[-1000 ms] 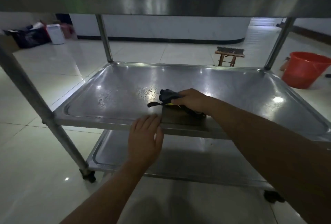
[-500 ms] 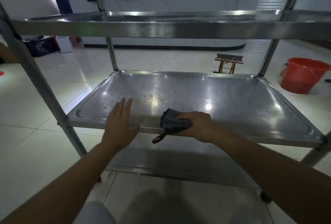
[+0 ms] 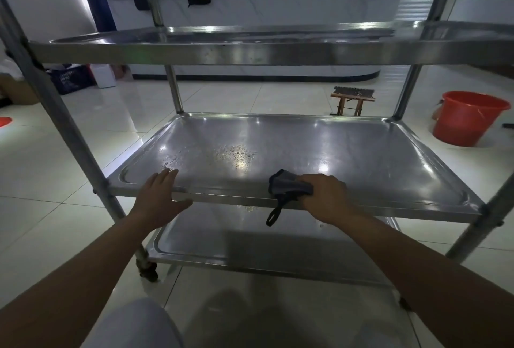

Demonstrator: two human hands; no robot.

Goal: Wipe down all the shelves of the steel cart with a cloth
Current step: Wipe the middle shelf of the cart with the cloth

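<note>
1. Both hands have drawn back to the near edge of the middle shelf (image 3: 347,150); a second ago the right hand (image 3: 326,197) was pressing the cloth (image 3: 288,185) further in on the tray, and the left hand (image 3: 158,197) hung in front of the rim nearer the middle.
2. Now the left hand rests on the front rim towards the left corner, fingers straight and close together over the lip, thumb spread wide below the edge, holding nothing.
3. Right hand grips the dark cloth, fingers curled round the bunched fabric, right at the front rim of the same shelf.
4. From the cloth a black loop (image 3: 274,213) hangs down over the front edge of the shelf.
5. A patch of water drops (image 3: 235,153) sits on the middle shelf, left of centre and well behind the hands.
6. Above, the top shelf (image 3: 250,53) runs across the view, its front band catching the light.
7. Below, the bottom shelf (image 3: 250,247) lies in shadow, partly behind the forearms.
8. At the cart's near left leg a caster (image 3: 148,271) stands on the tiled floor (image 3: 41,169).
9. Beyond the cart, a red bucket (image 3: 467,119) stands on the floor to the right, with a small wooden stool (image 3: 351,97) to its left.
10. Further back runs a white counter (image 3: 278,5) with a dark top.
</note>
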